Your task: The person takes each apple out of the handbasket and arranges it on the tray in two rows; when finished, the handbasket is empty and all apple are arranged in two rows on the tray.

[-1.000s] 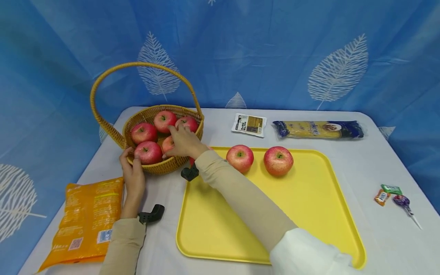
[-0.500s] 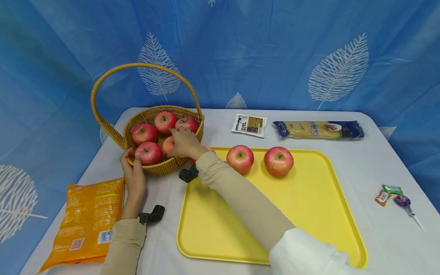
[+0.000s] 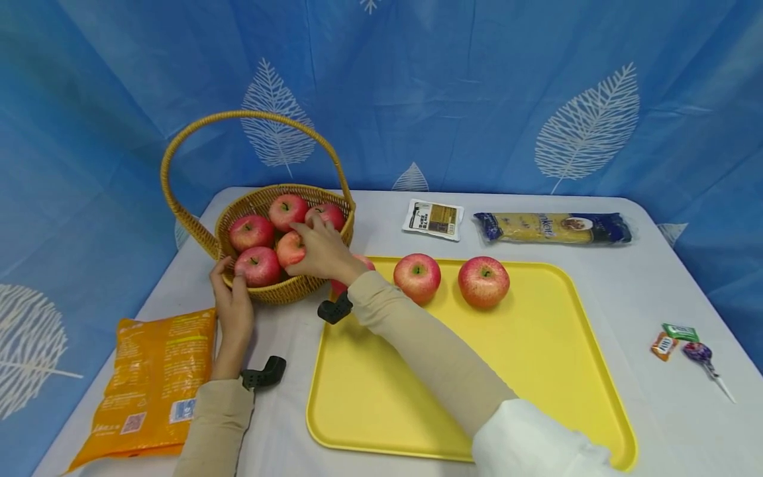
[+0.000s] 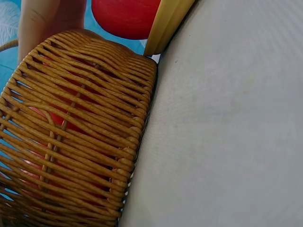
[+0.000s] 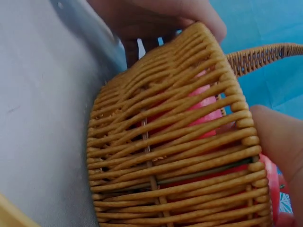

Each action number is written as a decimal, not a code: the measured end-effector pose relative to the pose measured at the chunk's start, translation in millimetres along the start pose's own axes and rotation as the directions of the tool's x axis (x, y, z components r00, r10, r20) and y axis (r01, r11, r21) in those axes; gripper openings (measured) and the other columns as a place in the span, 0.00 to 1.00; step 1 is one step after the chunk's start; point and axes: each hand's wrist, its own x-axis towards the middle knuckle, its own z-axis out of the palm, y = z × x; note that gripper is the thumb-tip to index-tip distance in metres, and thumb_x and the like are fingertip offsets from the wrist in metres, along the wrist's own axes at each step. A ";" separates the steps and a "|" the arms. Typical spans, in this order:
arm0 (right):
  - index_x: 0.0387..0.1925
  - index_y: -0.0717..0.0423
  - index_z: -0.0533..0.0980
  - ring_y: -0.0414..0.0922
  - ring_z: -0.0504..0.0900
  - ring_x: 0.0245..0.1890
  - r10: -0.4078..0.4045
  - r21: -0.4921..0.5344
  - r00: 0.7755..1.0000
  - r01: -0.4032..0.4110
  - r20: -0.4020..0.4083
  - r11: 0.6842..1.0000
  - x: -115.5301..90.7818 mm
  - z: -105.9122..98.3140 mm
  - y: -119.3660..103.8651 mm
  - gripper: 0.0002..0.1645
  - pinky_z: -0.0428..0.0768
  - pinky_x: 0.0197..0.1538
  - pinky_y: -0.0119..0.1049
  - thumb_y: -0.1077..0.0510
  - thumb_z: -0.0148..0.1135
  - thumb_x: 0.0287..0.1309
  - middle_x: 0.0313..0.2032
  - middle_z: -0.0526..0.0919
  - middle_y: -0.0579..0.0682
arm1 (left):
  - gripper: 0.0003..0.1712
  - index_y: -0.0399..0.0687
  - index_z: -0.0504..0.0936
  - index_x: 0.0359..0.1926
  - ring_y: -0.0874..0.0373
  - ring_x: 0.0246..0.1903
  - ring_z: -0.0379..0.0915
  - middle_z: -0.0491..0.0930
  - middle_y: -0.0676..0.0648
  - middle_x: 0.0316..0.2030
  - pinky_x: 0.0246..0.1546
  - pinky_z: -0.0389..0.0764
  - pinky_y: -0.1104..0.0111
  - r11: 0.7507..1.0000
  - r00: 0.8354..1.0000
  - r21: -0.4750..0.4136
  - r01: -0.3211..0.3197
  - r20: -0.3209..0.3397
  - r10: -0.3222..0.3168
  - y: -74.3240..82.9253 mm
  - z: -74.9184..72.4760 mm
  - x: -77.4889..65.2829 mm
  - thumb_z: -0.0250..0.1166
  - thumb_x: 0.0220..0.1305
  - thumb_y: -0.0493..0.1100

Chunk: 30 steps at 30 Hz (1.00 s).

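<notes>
A wicker basket (image 3: pixel 286 291) with a tall arched handle stands at the back left, with several red apples (image 3: pixel 252 232) in it. My left hand (image 3: pixel 234 311) grips the basket's near left rim, thumb by the front apple (image 3: pixel 257 266). Reaching over the near right rim, my right hand (image 3: pixel 326 252) holds a paler apple (image 3: pixel 290 248) inside the basket, its fingers curled over the far side. In the right wrist view, the basket's woven wall (image 5: pixel 175 142) hides most of the fruit. The left wrist view shows mostly the basket's side (image 4: pixel 71 132).
A yellow tray (image 3: pixel 381 411) lies under my right forearm. Two apples (image 3: pixel 483 281) show fully on it; another (image 3: pixel 360 263) is partly hidden by my wrist. Around are an orange bag (image 3: pixel 152 384), a white packet (image 3: pixel 433 219), a noodle pack (image 3: pixel 554 227), wrapped candies (image 3: pixel 664 344) and a lollipop (image 3: pixel 699 352).
My right hand has shifted slightly, and the apple in its fingers has turned or risen a little, showing more of its surface. The left hand keeps its place on the rim.
</notes>
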 end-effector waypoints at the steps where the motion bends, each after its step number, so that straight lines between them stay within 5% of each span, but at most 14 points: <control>1: 0.62 0.51 0.64 0.45 0.64 0.45 -0.008 0.024 1.000 0.008 -0.015 1.000 -0.9 -0.2 0.8 0.46 0.68 0.47 0.36 0.41 0.66 0.39 0.49 0.66 0.52 | 0.24 0.46 0.56 0.62 0.58 0.67 0.46 0.54 0.47 0.66 0.68 0.45 0.63 1.000 1.000 0.002 0.001 0.001 -0.001 0.1 0.0 0.0 0.41 0.67 0.47; 8: 0.64 0.46 0.59 0.43 0.66 0.49 -0.016 0.254 0.998 0.030 -0.056 0.967 -5.4 -5.5 8.3 0.47 0.72 0.49 0.31 0.45 0.67 0.41 0.52 0.61 0.54 | 0.24 0.46 0.56 0.62 0.57 0.67 0.45 0.54 0.47 0.66 0.68 0.45 0.62 1.000 1.000 0.005 -0.005 0.008 0.005 0.8 0.1 -0.7 0.41 0.67 0.47; 15: 0.65 0.41 0.58 0.43 0.63 0.53 -0.014 0.460 0.997 0.045 -0.071 0.887 -11.1 -13.9 11.1 0.42 0.73 0.49 0.31 0.48 0.63 0.47 0.55 0.58 0.53 | 0.24 0.46 0.56 0.62 0.57 0.67 0.46 0.54 0.47 0.66 0.69 0.46 0.63 1.000 1.000 0.014 -0.019 0.004 0.019 0.5 0.6 0.7 0.41 0.67 0.48; 30: 0.65 0.40 0.60 0.43 0.62 0.55 -0.067 0.535 0.994 0.103 -0.085 0.839 -27.5 -20.6 8.2 0.32 0.71 0.53 0.34 0.51 0.53 0.58 0.57 0.56 0.53 | 0.24 0.47 0.55 0.63 0.58 0.68 0.45 0.53 0.48 0.67 0.69 0.45 0.62 1.000 1.000 0.018 -0.003 0.012 0.003 0.8 -1.2 -0.8 0.41 0.67 0.47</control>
